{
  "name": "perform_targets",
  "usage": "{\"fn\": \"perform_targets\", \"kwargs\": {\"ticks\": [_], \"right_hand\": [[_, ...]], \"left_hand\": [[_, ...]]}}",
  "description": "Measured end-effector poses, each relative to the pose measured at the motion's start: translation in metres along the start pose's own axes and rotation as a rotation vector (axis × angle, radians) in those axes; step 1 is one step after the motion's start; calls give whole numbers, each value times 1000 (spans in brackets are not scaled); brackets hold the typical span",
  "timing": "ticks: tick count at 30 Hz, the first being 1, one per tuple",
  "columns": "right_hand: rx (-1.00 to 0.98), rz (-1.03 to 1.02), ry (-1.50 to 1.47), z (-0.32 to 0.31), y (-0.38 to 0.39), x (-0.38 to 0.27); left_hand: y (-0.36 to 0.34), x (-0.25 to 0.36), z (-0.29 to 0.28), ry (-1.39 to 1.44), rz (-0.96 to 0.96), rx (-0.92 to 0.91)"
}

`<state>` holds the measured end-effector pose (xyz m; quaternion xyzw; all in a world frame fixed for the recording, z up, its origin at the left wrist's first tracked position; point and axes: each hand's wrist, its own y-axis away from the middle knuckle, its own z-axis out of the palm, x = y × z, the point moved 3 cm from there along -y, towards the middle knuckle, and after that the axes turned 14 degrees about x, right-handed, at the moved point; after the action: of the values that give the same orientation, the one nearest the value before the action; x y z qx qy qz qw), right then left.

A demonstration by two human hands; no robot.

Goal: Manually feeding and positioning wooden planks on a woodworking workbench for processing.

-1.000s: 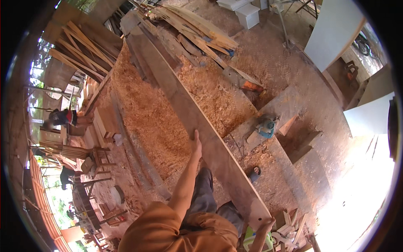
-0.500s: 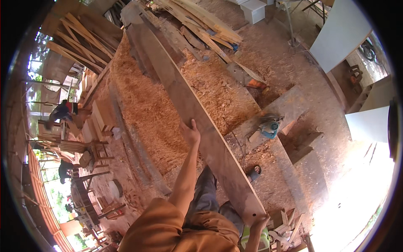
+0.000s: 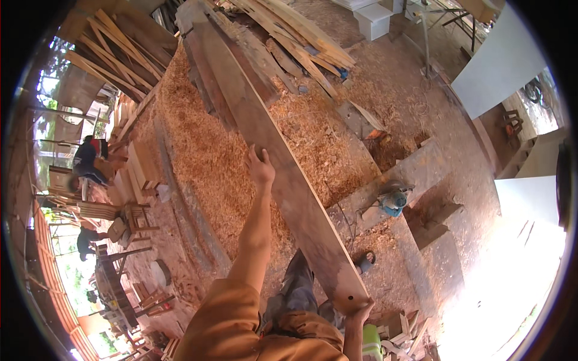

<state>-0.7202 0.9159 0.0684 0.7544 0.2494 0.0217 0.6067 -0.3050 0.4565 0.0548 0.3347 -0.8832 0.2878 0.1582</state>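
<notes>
Brown wood makes up the long plank [image 3: 295,186] that slants from the far upper left down to the person's right side, above a heap of shavings [image 3: 192,138]. At its near end, by a dark round hole, the right hand [image 3: 359,311] grips the corner. Farther along, the left hand [image 3: 261,168] lies at the left edge with fingers slightly parted; whether they clasp it, I cannot tell.

Just beyond the shavings on the right, a blue-green power tool [image 3: 394,204] sits on a broad flat board [image 3: 415,171]. Stacked lumber [image 3: 295,42] crowds the plank's far end, while wood offcuts [image 3: 400,331] and a green container [image 3: 371,342] lie near the right hand. Well apart at left, a co-worker [image 3: 89,159] bends forward.
</notes>
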Motion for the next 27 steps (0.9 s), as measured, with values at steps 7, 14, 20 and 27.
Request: {"fn": "perform_targets", "kwargs": {"ticks": [7,14,20,27], "right_hand": [[40,7,45,87,16,26],[8,-13,99,169,41,42],[9,21,143,258,66,49],[-86,66,218,395,125,48]], "left_hand": [[-85,-5,46,1,-14,-5],[-164,-12,90,169,107,58],[-246,-10,131,245,47,66],[-349,0,194,306,-100,-27]]}}
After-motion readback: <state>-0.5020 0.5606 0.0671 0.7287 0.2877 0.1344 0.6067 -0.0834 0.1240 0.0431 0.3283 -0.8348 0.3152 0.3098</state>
